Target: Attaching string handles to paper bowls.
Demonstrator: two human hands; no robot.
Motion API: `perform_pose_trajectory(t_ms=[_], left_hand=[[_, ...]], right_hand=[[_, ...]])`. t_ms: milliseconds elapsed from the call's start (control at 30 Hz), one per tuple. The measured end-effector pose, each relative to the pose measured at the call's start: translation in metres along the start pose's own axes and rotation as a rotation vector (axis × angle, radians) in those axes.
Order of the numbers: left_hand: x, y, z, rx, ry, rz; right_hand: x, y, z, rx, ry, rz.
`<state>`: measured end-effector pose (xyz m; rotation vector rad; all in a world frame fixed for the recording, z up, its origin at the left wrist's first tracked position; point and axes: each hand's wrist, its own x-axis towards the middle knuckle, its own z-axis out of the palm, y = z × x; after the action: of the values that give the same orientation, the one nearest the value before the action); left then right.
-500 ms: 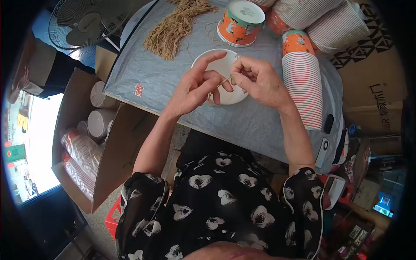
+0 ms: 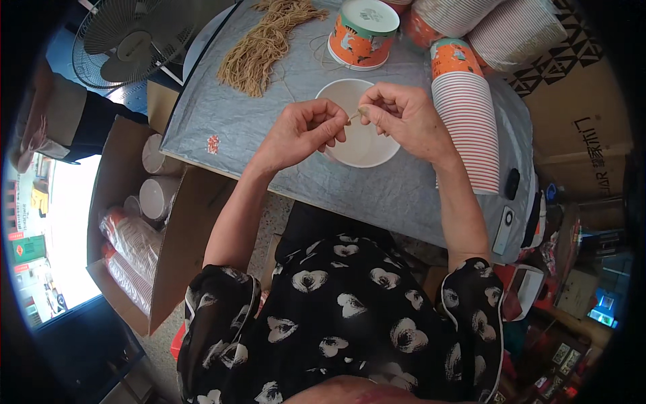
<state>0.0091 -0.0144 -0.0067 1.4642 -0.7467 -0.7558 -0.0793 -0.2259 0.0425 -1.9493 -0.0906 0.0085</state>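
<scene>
A short piece of beige string (image 2: 354, 116) spans the small gap between my two hands. My left hand (image 2: 296, 137) pinches one end between thumb and fingertips, its other fingers curled in. Facing it, my right hand (image 2: 409, 126) grips the other end with thumb and forefinger. Both are held over a white round paper tub (image 2: 364, 153), whose inside looks bare where it shows. Farther back on the grey-covered table lies a bundle of beige strings (image 2: 254, 59). Right of it stands an orange patterned tub (image 2: 362, 48) with a green-rimmed pale top.
A long stack of nested paper tubs (image 2: 465, 128) lies right of my right hand, with more wrapped stacks behind. A small red-and-white pile (image 2: 212, 144) sits near the table's left edge. Left of the table are an open cardboard box (image 2: 176, 259) of tubs and a fan (image 2: 133, 48).
My left fingers, spread out before, have curled into a pinch on the string. The hands are drawn slightly apart, and the view has shifted a little.
</scene>
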Motion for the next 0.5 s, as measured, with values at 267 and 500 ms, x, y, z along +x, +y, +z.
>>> perform_pose_trajectory(t_ms=[267, 500], left_hand=[[-0.005, -0.006, 0.012, -0.258, 0.084, -0.081], [-0.009, -0.020, 0.021, -0.362, 0.226, -0.058]], right_hand=[[0.004, 0.023, -0.001, 0.041, 0.001, -0.046], [0.011, 0.034, 0.007, 0.077, -0.003, -0.157]])
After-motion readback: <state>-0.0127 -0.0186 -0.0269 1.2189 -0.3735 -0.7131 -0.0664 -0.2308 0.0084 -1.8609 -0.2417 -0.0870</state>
